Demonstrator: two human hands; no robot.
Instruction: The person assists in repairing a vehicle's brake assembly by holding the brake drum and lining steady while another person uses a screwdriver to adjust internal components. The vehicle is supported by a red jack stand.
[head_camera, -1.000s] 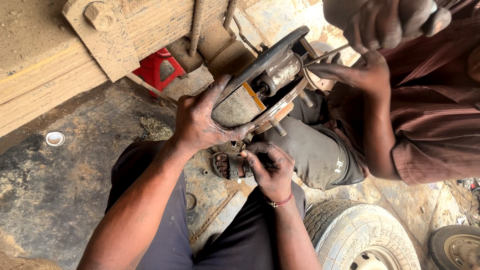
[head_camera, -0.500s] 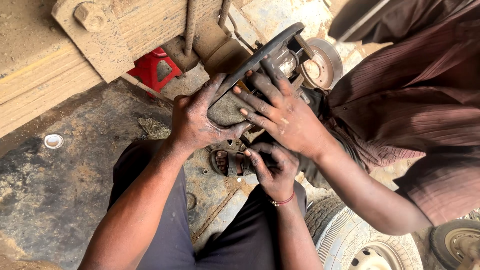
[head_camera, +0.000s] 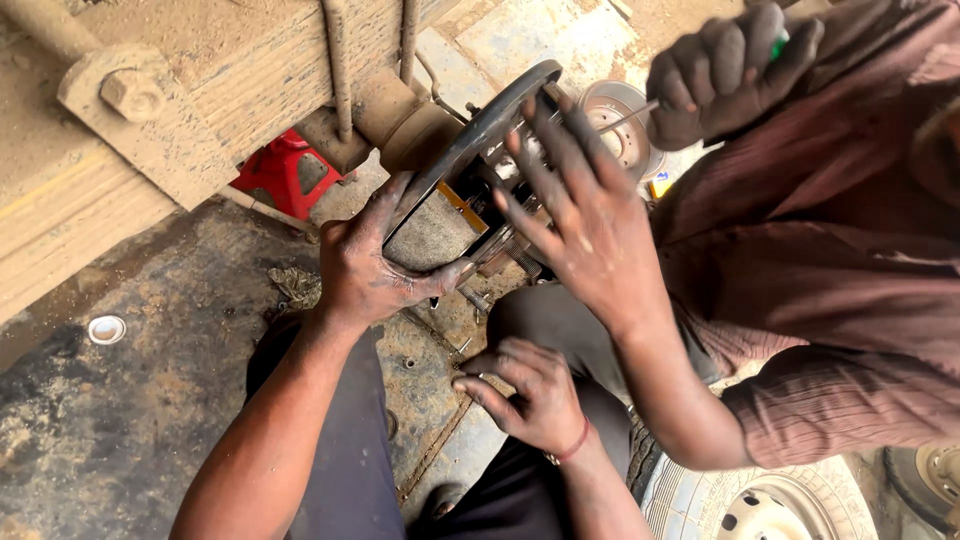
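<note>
Overhead, the left hand (head_camera: 375, 265) reaches up with its arm outstretched, fingers clamped around the lower edge of the brake shoe assembly (head_camera: 470, 175) under the axle. Lower down, the right hand (head_camera: 530, 395) hovers half-curled, empty, beneath a co-worker's spread hand (head_camera: 585, 215).

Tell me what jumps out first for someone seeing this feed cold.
Greasy hands crowd one brake assembly at centre: the wearer's left hand grips its lower edge, and a co-worker's hand spreads over it from the right. The co-worker's other hand, top right, holds a screwdriver. The right hand hovers empty below.
</note>
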